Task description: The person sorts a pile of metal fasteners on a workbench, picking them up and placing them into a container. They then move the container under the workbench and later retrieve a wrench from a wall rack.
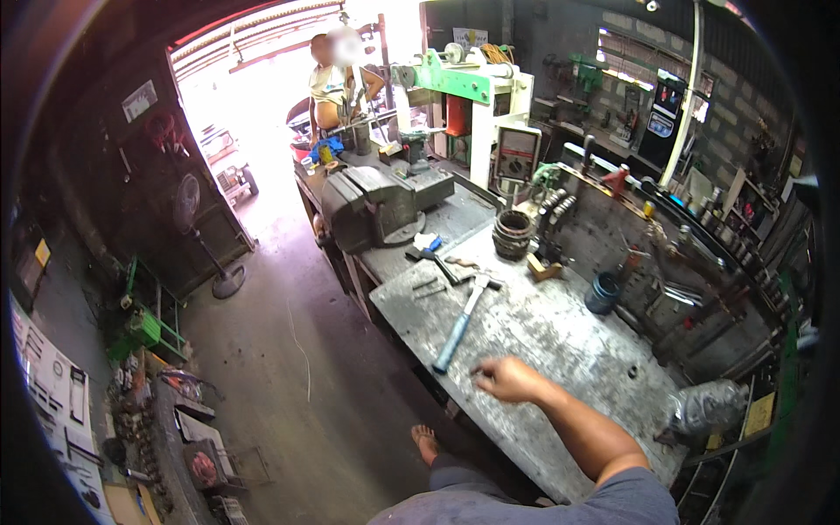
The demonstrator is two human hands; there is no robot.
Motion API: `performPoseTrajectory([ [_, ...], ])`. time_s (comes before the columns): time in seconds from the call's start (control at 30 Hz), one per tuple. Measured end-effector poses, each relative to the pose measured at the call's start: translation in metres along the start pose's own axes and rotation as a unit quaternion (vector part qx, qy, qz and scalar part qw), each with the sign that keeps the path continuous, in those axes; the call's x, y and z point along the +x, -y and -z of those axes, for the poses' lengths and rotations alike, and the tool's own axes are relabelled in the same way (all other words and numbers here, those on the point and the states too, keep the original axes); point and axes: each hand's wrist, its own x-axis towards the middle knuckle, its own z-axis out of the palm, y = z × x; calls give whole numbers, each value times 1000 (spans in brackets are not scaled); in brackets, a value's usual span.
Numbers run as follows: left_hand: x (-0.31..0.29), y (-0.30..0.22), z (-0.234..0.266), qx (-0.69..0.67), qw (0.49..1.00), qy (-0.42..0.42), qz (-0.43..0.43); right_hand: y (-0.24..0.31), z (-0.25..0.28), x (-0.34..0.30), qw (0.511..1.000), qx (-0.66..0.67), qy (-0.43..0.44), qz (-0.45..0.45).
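My right hand [507, 381] reaches over the metal-topped workbench [560, 350], its fingers loosely bent and apart. Nothing that I can make out lies between them. Closest to its fingertips is a hammer [458, 331] with a blue-grey handle, lying with its head away from me and its grip end near the bench's left edge. Beyond the hammer head are a black-handled tool [444, 268] and thin metal rods [427, 287]. A ribbed, dark metal cylinder [513, 234] stands farther back. My left hand is outside the view.
A large bench vise [372, 206] is mounted past the bench's far left end. A dark blue can [602, 293] and a plastic-wrapped bundle [707, 407] sit along the right side. Another person [337, 92] stands by the bright doorway. A pedestal fan [188, 210] stands at left.
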Motion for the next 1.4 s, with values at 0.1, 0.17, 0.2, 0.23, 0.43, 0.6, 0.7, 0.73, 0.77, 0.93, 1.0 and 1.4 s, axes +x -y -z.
performPoseTrajectory([
  [0.1, 5, -33, 20, -5, 999, 37, -2, -34, 16, 150, 981, -86, -114, -134],
  [0.17, 8, -49, 41, -28, 999, 33, -4, -62, 16, 244, 963, -98, -188, -165],
  [0.2, 8, -55, 51, -46, 999, 22, -7, -79, 18, 283, 957, -107, -189, -194],
  [0.23, 9, -59, 61, -69, 998, -2, -5, -94, 15, 315, 956, -119, -171, -207],
  [0.43, 23, -68, 100, -169, 975, -125, 67, -149, -2, 387, 933, -246, -29, -260],
  [0.6, 40, -62, 122, -160, 982, -91, 51, -98, 3, 357, 959, -206, -163, -106],
  [0.7, 54, -52, 129, -165, 981, -59, 84, -28, -13, 340, 968, -154, -198, 17],
  [0.73, 63, -47, 131, -148, 984, -46, 89, 0, -25, 344, 978, -143, -150, 11],
  [0.77, 79, -42, 136, -155, 984, -32, 83, 29, -41, 355, 990, -77, -116, -8],
  [0.93, 188, 0, 190, -189, 981, -35, 33, 171, -156, 409, 990, -25, 53, 129],
  [1.0, 232, 14, 232, -212, 975, -53, 44, 221, -202, 446, 977, 79, 149, 128],
  [1.4, 291, 168, 393, -402, 864, -257, 161, 502, -327, 695, 702, 555, 445, 43],
])
